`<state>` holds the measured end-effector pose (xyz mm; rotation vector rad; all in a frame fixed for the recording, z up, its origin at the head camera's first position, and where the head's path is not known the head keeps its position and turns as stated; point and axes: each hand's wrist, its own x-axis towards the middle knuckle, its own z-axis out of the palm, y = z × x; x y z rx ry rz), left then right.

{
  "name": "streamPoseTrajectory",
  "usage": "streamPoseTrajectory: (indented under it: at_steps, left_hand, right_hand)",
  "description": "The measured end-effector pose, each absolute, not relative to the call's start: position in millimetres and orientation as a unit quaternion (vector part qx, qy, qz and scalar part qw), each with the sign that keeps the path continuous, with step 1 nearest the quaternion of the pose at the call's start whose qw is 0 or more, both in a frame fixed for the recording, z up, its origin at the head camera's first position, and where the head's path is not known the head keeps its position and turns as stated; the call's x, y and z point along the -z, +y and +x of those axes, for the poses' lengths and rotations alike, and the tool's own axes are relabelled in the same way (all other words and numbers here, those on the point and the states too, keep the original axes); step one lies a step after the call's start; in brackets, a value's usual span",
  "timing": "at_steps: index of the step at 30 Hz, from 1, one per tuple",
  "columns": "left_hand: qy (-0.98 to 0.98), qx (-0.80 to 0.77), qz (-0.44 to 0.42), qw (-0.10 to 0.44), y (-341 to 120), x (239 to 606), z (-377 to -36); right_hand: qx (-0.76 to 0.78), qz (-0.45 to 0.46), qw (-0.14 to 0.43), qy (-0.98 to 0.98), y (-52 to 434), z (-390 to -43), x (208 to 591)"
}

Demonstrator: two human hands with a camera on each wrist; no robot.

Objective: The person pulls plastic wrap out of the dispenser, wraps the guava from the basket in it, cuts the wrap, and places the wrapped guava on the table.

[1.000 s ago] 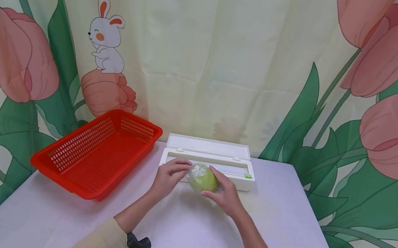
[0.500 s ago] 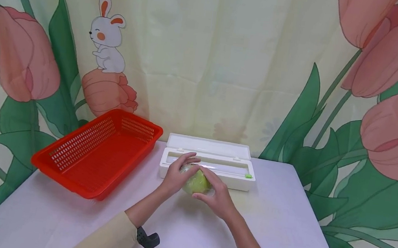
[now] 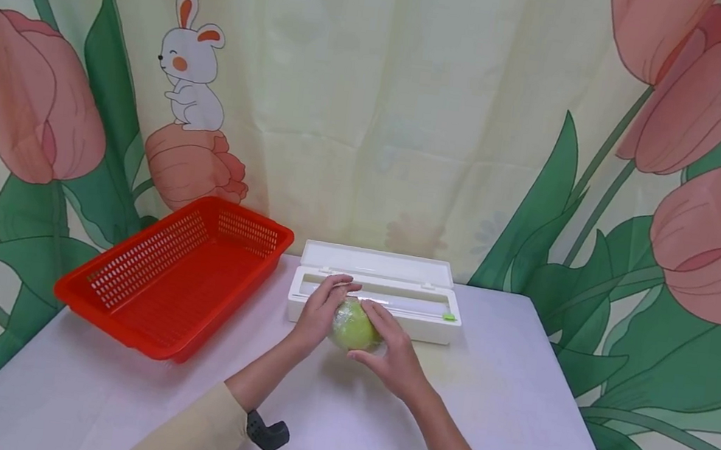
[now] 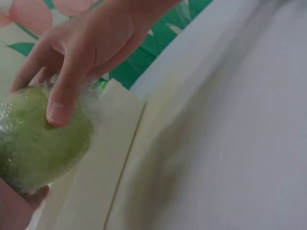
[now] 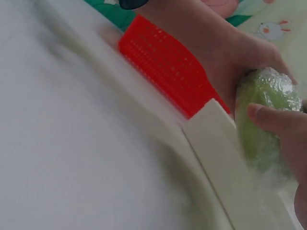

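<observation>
Both hands cup the wrapped green fruit point(image 3: 354, 325): left hand point(image 3: 323, 308), right hand point(image 3: 391, 349). It's roundish, no clear long axis, sitting just before the white dispenser box point(image 3: 420, 313).

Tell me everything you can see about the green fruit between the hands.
The fruit is round, pale yellow-green and covered in clear, crinkled, shiny film. It sits low over the white table, right in front of the open white wrap dispenser. The left hand curls over its left and top; the right hand cups its right side, thumb pressed on the film. Whether it rests on the table is unclear.
</observation>
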<state>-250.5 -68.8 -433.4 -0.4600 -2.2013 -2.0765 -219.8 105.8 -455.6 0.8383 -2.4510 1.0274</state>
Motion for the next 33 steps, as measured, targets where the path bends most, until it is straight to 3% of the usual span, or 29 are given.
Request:
streamPoseTrajectory:
  at_steps: [4,8,14,22,27,33]
  left_hand:
    - [-0.756,0.653,-0.035,-0.012,-67.2,441.3,-255.6]
    - [-0.760,0.650,-0.009,-0.011,-66.6,441.8,-255.0]
    - [-0.738,0.673,-0.033,0.026,-65.6,441.3,-256.1]
    - [-0.735,0.671,-0.096,0.005,-68.7,439.4,-255.6]
    - [-0.784,0.598,-0.170,-0.008,-76.6,439.4,-253.2]
    - [-0.823,0.530,-0.200,-0.051,-85.1,443.9,-251.5]
  right_hand:
    - [-0.295,0.326,0.250,-0.862,102.3,-220.3,457.5]
    - [-0.270,0.342,0.277,-0.856,100.5,-219.1,457.3]
    - [-0.275,0.340,0.267,-0.859,98.9,-218.4,453.2]
    - [-0.296,0.318,0.232,-0.871,103.4,-220.1,453.5]
    - [-0.302,0.295,0.213,-0.881,112.5,-222.6,452.1]
    - [-0.310,0.303,0.197,-0.879,121.7,-224.6,445.7]
